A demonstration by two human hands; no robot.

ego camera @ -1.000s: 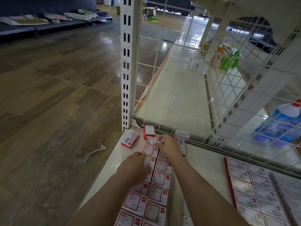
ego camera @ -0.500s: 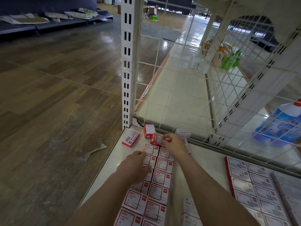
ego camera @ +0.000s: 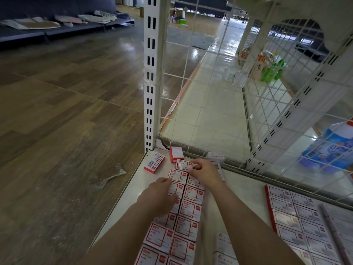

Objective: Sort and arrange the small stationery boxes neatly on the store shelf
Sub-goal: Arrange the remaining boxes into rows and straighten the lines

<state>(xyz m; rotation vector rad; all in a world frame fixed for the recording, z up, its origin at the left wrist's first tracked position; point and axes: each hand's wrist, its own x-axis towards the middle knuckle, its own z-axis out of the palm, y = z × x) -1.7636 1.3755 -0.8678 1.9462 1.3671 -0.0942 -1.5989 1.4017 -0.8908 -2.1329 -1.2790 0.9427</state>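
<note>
Item: small red-and-white paper-clip box (ego camera: 183, 165), face up at the far end of the two-column block of matching boxes (ego camera: 188, 211) on the white shelf (ego camera: 124, 196). Holder: right hand (ego camera: 205, 172), thumb and fingertips pinching the box by its right end; the box sits just beyond the head of the left column, touching or nearly touching the box below it, slightly skewed from the row lines. Orientation: its long axis runs left to right across the shelf, matching the laid boxes. Position relative to hands: the box lies forward and a little left of the right hand, and forward and right of the left hand (ego camera: 159, 197). Left hand: fingers loosely bent, lying on the left column of boxes and bracing it, gripping nothing that can be seen. Nearer hand: the right, already on the box. Judgement: the coming move is a short seating of the box into the next slot, squaring it with its column. Loose stock at the back edge: a barcode-side-up red box (ego camera: 154, 162) to the left, a red box standing on end (ego camera: 176, 153) against the wire grid, and a white round-paper-clips box (ego camera: 215, 156) behind the right hand.
</note>
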